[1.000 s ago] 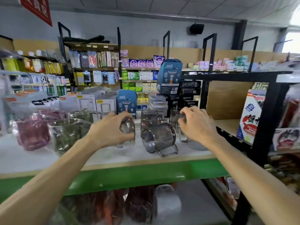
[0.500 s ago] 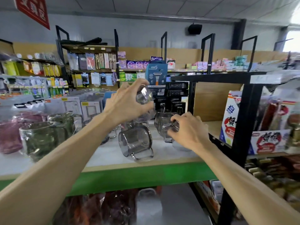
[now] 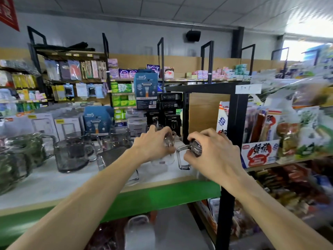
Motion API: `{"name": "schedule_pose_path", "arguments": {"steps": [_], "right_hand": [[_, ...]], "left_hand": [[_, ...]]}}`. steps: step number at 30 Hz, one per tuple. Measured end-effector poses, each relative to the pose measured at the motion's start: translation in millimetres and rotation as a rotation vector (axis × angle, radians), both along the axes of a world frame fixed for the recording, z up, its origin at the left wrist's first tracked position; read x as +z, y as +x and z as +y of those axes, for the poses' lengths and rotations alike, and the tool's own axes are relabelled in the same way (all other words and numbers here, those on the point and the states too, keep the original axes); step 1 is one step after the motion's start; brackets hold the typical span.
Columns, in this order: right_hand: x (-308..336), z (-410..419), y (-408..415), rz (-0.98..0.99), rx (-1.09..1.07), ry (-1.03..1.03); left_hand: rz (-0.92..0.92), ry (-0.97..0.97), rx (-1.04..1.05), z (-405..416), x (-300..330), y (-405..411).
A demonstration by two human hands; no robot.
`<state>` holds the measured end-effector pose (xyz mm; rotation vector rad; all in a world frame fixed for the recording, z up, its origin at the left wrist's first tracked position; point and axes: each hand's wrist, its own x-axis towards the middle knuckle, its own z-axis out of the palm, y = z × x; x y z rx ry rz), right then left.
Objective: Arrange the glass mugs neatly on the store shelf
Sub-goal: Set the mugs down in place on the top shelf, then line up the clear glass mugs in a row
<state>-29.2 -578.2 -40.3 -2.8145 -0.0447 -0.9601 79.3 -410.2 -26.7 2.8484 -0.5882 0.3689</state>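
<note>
Both hands work at the right end of the white shelf top [image 3: 45,184], close to the black upright post [image 3: 232,141] that divides this bay from the snack shelves. The left hand [image 3: 153,145] is closed over the top of a small clear glass mug [image 3: 166,156], fingers wrapped on its rim, with the mug's base at or just above the shelf; blur hides whether it touches. The right hand [image 3: 214,152] grips a smoky grey glass mug [image 3: 193,150], nearer the post, tilted so that its clear handle [image 3: 182,157] points away from the post, towards the left-hand mug. The two mugs are just beside each other, perhaps touching at the handle.

Farther from the post, a grey mug lying on its side [image 3: 115,157] sits partly behind the left forearm, and beyond it a large grey glass mug [image 3: 72,154] stands upright, with several more behind.

My judgement is that the step is setting this pair down side by side. To do it well, bring the right mug fully upright before lowering it, and turn its handle to match its neighbours. Keep a small gap between the two so glass does not knock glass. Lower each flat, base first, and let go only once it rests steady. The toppled mug looks like the next to right
</note>
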Motion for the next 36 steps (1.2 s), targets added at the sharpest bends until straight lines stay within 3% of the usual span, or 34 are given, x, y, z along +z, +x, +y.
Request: {"name": "schedule_pose_path", "arguments": {"steps": [6, 9, 11, 13, 14, 16, 19, 22, 26, 31, 33, 36], "right_hand": [[-8.9, -10.4, 8.8, -0.054, 0.044, 0.065], [-9.7, -10.9, 19.6, -0.091, 0.117, 0.281], [-5.6, -7.4, 23.7, -0.100, 0.192, 0.520], [0.8, -1.1, 26.3, -0.098, 0.291, 0.785], [3.3, 2.7, 29.5, -0.088, 0.332, 0.906], [8.2, 11.1, 37.0, -0.065, 0.360, 1.105], [16.8, 29.6, 44.5, -0.065, 0.367, 1.323], [23.3, 48.7, 47.1, -0.100, 0.415, 1.432], [27.2, 67.5, 45.8, -0.050, 0.523, 1.436], [32.0, 90.2, 35.0, -0.199, 0.577, 1.035], [33.6, 109.0, 33.0, -0.272, 0.578, 0.836], [35.6, 138.0, 35.4, -0.334, 0.571, 0.718]], "left_hand": [[-0.011, 0.135, 0.014, -5.7, -14.5, 7.7], [0.011, 0.124, 0.015, 0.0, -8.3, 4.2], [-0.079, -0.084, 0.006, 3.8, -1.0, -0.8], [-0.223, -0.458, -0.069, 8.9, 6.0, -12.7], [-0.226, -0.622, -0.133, 12.4, 8.7, -19.9], [-0.013, -0.828, -0.286, 17.8, 11.9, -34.8], [0.247, -0.852, -0.384, 23.3, 9.1, -49.4], [0.215, -0.926, -0.397, 25.1, 6.2, -55.1], [0.096, -1.069, -0.377, 41.9, 14.1, -57.8], [-0.128, -0.838, -0.279, 84.3, 39.8, -66.5], [-0.168, -0.753, -0.241, 109.6, 47.4, -68.6], [-0.174, -0.644, -0.183, 145.4, 55.0, -72.4]]}}
